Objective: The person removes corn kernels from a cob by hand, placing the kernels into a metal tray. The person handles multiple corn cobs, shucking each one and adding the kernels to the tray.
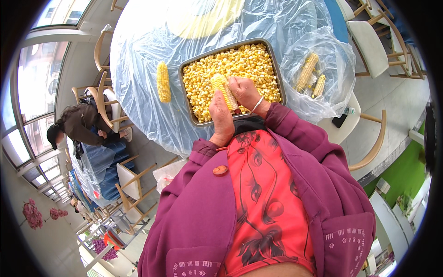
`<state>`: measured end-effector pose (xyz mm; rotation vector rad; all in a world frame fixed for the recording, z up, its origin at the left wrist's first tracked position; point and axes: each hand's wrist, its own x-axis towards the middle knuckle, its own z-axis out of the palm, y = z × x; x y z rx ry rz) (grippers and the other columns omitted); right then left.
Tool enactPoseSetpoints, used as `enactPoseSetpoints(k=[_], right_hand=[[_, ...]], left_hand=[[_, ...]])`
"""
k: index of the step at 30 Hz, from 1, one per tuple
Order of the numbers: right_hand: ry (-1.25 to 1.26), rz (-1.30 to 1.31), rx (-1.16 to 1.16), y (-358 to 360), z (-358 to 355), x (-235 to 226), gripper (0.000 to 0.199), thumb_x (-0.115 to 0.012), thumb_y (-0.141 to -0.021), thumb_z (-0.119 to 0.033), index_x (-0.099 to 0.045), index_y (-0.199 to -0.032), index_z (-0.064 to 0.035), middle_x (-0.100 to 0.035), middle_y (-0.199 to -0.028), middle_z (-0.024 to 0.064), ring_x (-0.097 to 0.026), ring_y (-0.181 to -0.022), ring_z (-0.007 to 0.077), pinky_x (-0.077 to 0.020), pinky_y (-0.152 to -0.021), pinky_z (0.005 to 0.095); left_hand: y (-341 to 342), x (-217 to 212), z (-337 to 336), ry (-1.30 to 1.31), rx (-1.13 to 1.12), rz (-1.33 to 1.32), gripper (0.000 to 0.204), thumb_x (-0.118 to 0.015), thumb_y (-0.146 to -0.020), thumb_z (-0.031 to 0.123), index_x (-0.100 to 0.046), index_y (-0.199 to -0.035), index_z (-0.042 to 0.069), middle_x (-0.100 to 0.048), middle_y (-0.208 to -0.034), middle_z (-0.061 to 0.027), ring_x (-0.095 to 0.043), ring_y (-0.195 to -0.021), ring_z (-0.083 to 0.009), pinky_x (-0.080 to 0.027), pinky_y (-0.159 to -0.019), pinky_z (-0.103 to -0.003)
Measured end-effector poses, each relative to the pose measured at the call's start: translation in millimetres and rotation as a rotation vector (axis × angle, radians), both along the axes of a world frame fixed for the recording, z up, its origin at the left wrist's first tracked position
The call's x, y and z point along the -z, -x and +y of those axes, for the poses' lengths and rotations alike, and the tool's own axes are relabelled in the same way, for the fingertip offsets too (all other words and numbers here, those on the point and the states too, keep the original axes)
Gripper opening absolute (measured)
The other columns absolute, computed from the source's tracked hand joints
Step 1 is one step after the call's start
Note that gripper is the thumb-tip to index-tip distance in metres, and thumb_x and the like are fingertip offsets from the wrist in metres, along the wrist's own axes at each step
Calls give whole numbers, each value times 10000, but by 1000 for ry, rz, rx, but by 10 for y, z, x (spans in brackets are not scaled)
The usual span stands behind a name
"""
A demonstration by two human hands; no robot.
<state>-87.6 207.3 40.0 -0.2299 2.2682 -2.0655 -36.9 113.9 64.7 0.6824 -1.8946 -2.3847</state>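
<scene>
Left fingers, right fingers, both clamped on the corn, and one hard push could fling kernels past the tray!

Four corn cobs (two bagged), two hands, one tray, one bag.

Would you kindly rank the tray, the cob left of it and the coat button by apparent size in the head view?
1. Tray
2. Cob left of it
3. Coat button
All three clearly differ in this view.
</scene>
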Motion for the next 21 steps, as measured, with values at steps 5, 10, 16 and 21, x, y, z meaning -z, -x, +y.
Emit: enactPoseSetpoints(k=[5,10,16,21], right_hand=[[184,-305,-23,92,-16,60,602,-411,-943,-489,-583,-713,40,-555,-621,158,-508,-573,227,-419,-556,356],[-199,-234,-22,184,-45,91,649,-441,-922,-567,-557,-682,24,-488,-589,116,-425,-562,170,-389,-540,349],[-83,-28,148,115,-119,96,467,-560,-915,-379,-537,-661,12,-492,-567,149,-459,-506,215,-385,-490,363],[-1,-60,137,96,-53,18,418,-538,-923,-316,-533,-658,7,-497,-545,125,-458,-489,187,-394,-485,349]], left_hand=[[25,-12,-6,94,22,2,381,-366,-1014,324,-571,-866,39,-551,-707,2,-484,-572,-60,-387,-489,-220],[-4,95,-52,263,81,35,374,-377,-1013,307,-549,-830,30,-503,-700,10,-429,-605,-61,-365,-515,-244],[-30,86,-22,170,39,74,363,-384,-1014,282,-522,-791,31,-462,-690,23,-390,-622,-57,-348,-517,-251],[-59,-121,9,51,98,27,352,-377,-1015,289,-531,-808,49,-477,-684,25,-423,-565,-54,-375,-452,-234]])
